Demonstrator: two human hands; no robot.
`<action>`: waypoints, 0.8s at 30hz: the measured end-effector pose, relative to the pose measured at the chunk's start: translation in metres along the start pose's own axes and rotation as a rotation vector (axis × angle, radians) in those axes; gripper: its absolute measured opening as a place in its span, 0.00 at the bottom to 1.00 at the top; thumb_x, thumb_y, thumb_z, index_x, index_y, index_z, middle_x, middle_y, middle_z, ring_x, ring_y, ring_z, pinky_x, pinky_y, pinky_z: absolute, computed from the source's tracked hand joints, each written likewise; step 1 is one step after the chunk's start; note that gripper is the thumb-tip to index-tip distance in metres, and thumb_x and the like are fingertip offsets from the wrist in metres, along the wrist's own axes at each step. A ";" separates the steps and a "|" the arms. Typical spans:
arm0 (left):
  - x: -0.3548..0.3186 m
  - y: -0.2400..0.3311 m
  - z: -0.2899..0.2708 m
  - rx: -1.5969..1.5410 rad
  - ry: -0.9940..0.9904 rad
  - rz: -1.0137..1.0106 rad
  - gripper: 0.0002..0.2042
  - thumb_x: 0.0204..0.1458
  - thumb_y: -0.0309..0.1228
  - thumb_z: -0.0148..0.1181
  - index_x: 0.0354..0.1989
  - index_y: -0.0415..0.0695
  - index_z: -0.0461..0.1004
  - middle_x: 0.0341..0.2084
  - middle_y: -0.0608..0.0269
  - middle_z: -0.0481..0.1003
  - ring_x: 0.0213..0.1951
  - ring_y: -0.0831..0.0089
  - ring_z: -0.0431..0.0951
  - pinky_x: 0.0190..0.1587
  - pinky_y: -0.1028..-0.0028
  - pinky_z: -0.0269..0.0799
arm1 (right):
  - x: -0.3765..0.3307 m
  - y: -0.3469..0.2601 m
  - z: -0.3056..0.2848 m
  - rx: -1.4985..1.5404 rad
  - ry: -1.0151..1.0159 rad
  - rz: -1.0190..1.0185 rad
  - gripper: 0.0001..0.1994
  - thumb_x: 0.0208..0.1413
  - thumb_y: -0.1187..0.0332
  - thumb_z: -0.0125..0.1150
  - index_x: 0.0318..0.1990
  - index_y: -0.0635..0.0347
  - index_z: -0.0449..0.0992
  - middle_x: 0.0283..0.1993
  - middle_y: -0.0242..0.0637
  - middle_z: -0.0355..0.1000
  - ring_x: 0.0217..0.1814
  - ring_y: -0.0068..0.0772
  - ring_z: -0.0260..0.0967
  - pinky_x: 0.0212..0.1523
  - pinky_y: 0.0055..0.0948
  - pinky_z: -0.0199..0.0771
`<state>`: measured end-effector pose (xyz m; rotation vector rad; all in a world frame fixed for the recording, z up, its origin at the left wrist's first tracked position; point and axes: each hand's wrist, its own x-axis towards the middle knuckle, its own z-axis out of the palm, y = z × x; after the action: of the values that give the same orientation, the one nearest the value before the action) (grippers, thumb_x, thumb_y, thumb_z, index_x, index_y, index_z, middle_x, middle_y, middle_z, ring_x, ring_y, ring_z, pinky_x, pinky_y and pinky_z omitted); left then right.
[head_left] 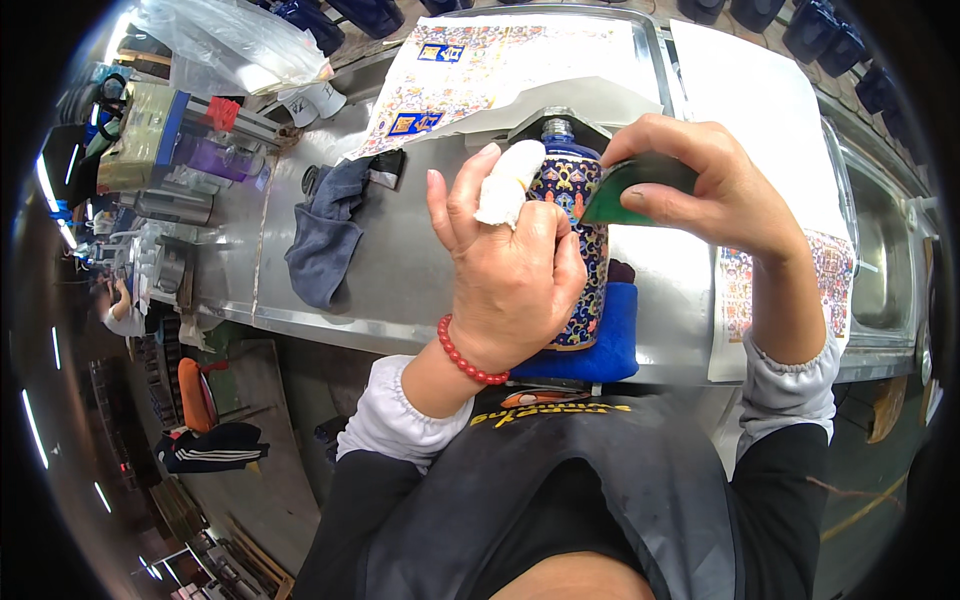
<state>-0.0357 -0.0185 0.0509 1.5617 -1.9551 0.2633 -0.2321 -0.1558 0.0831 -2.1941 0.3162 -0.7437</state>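
Fingers of the left hand (510,285) wrap the patterned blue bottle (575,250) — upright on a blue pad (610,345) at the metal bench's (400,270) edge — while the right hand (700,185) pinches a green scraper (625,190) against its shoulder.

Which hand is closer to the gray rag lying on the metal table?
The left hand. It grips the patterned blue bottle, just right of the gray rag. The right hand, holding a green scraper, is farther away, beyond the bottle.

White elastic-cuffed sleeves, a dark apron, a red bead bracelet and a bandaged left forefinger.
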 end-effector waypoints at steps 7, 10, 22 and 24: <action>0.000 0.002 0.000 -0.005 0.015 0.059 0.07 0.47 0.30 0.66 0.33 0.43 0.76 0.54 0.42 0.72 0.67 0.42 0.60 0.71 0.33 0.35 | -0.011 -0.005 0.000 -0.027 0.036 0.037 0.13 0.55 0.73 0.68 0.48 0.64 0.77 0.39 0.42 0.80 0.42 0.36 0.81 0.44 0.31 0.79; -0.002 0.003 -0.004 -0.003 -0.010 0.069 0.08 0.47 0.30 0.65 0.34 0.43 0.77 0.53 0.43 0.73 0.67 0.43 0.60 0.71 0.33 0.33 | -0.013 -0.005 0.003 -0.084 0.054 0.027 0.13 0.59 0.68 0.67 0.47 0.65 0.77 0.39 0.39 0.79 0.40 0.32 0.79 0.43 0.29 0.77; -0.017 -0.012 -0.016 -0.047 0.058 0.189 0.10 0.45 0.34 0.67 0.37 0.48 0.83 0.45 0.50 0.80 0.62 0.50 0.69 0.74 0.37 0.32 | -0.009 -0.009 0.008 -0.176 0.017 -0.168 0.13 0.48 0.77 0.71 0.43 0.63 0.79 0.34 0.39 0.75 0.38 0.40 0.74 0.39 0.34 0.74; -0.018 -0.017 -0.014 -0.038 0.048 0.200 0.12 0.44 0.34 0.67 0.39 0.49 0.84 0.47 0.50 0.79 0.61 0.51 0.70 0.74 0.37 0.32 | -0.009 -0.011 0.007 -0.200 0.016 -0.177 0.13 0.46 0.78 0.72 0.41 0.63 0.79 0.33 0.38 0.74 0.37 0.39 0.72 0.38 0.35 0.73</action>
<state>-0.0130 -0.0019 0.0480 1.3244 -2.0679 0.3406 -0.2352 -0.1399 0.0837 -2.4290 0.2136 -0.8582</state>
